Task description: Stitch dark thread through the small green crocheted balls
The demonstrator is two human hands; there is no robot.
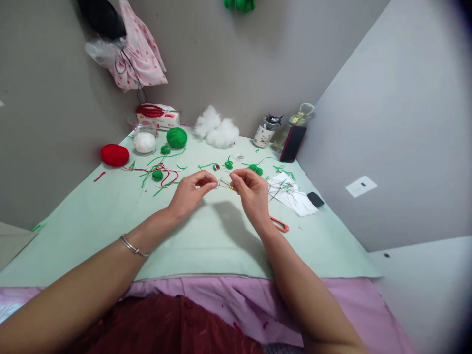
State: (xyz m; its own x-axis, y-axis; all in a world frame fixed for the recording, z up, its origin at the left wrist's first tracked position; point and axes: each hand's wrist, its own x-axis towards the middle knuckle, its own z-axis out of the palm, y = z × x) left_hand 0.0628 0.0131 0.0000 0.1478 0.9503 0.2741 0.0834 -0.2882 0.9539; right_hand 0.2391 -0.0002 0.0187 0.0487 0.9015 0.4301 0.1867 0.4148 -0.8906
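My left hand (pixel 195 191) is closed in a pinch above the middle of the table, its thumb and index fingertips together. Facing it, my right hand (pixel 252 192) also pinches with curled fingers. A thin wire-like or thread-like piece (pixel 224 183) shows in the narrow gap between the fingertips, with a small yellow bit by the right fingers. It is too small to name, and what each fingertip grips is hidden. Just beyond the hands lie a small red, white and green piece (pixel 216 167) and small green yarn pieces (pixel 229 164).
Left: red yarn ball (pixel 115 155), white yarn ball (pixel 144 142), green yarn ball (pixel 177 138) and loose strands. Back: white stuffing (pixel 217 129). Right: pen holder (pixel 264 133), bottle (pixel 282 140), leaning phone (pixel 293 144), white paper (pixel 295 196) under wires, orange cutter (pixel 279 224).
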